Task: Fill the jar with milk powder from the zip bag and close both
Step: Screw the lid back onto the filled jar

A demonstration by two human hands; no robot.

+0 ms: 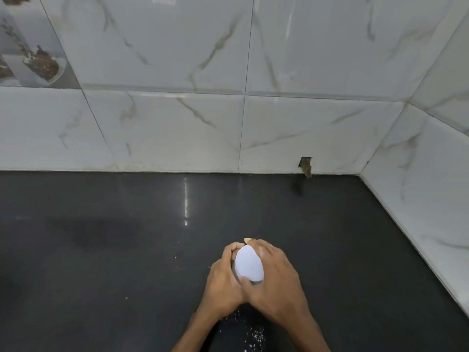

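Note:
A jar stands on the dark counter near the front, capped by a round white lid [248, 262]. Almost all of the jar's body is hidden; only a sliver of it [234, 271] shows under the lid. My left hand [222, 283] wraps around the jar's left side. My right hand [274, 278] grips the lid from the right, fingers curled over its rim. The zip bag is not in view.
Spilled white powder specks [253, 334] lie on the black counter [114, 250] near my wrists. Marble-look wall tiles [177, 128] rise behind and to the right, with a chipped hole [306, 166] at the base of the back wall.

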